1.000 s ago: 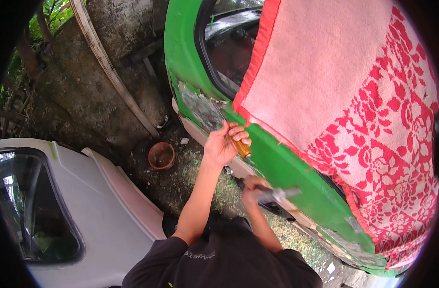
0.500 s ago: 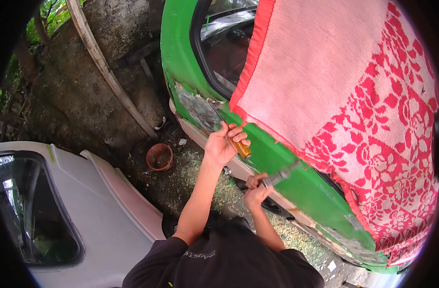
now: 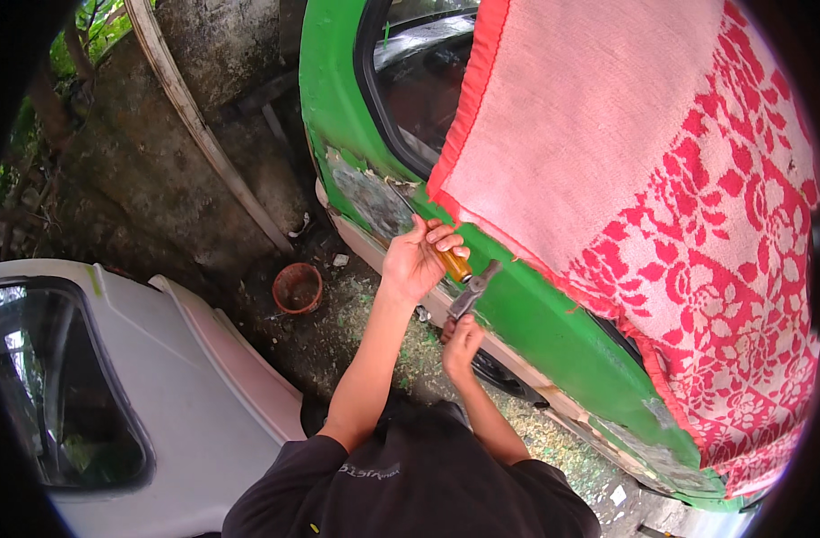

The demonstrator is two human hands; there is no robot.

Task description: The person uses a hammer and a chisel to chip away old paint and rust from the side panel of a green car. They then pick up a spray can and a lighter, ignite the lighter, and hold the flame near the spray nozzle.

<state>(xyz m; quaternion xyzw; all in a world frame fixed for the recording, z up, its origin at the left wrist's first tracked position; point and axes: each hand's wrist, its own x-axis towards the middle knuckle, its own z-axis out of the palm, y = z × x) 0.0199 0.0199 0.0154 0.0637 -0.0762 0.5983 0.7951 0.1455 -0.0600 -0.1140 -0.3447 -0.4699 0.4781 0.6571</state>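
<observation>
A screwdriver with an amber handle (image 3: 456, 265) is held in my left hand (image 3: 412, 264), fingers curled round it. Its thin shaft slants up and left onto a bare grey patch (image 3: 367, 199) with ragged paint edges on the green car body (image 3: 553, 314). My right hand (image 3: 464, 342) grips a hammer (image 3: 470, 293) by its handle, close below the head. The hammer head is at the butt of the screwdriver handle; whether they touch I cannot tell. The screwdriver's tip lies at the patch's upper edge.
A pink and red floral cloth (image 3: 607, 161) hangs over the car's window side. Behind me to the left stands a pale car body (image 3: 195, 394). A reddish bucket (image 3: 298, 289) and paint flakes lie on the ground. A long strip (image 3: 190, 112) leans on the wall.
My right hand has brought the hammer left and up, from apart over the green panel to the screwdriver's butt. My left hand and the screwdriver have hardly moved.
</observation>
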